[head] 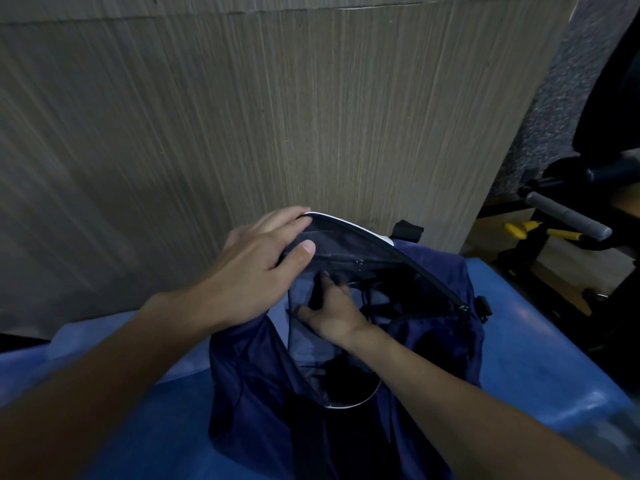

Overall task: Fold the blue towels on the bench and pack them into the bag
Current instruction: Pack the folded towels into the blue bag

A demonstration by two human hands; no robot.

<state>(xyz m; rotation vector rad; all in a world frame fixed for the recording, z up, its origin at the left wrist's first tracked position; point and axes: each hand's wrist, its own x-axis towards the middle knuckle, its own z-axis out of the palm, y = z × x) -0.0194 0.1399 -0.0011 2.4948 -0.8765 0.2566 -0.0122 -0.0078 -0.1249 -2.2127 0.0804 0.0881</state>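
A dark navy bag stands on the blue bench against a wood-grain wall, its zipped top wide open. My left hand grips the far rim of the opening, thumb inside and fingers over the white-edged flap. My right hand reaches down into the bag, its fingers spread and pressing on light blue towel fabric inside. Much of the bag's inside is dark and the towel is only partly visible.
The wood-grain wall panel rises right behind the bag. To the right stands black gym equipment with a grey padded handle and yellow parts. A paler blue sheet lies on the bench at the left.
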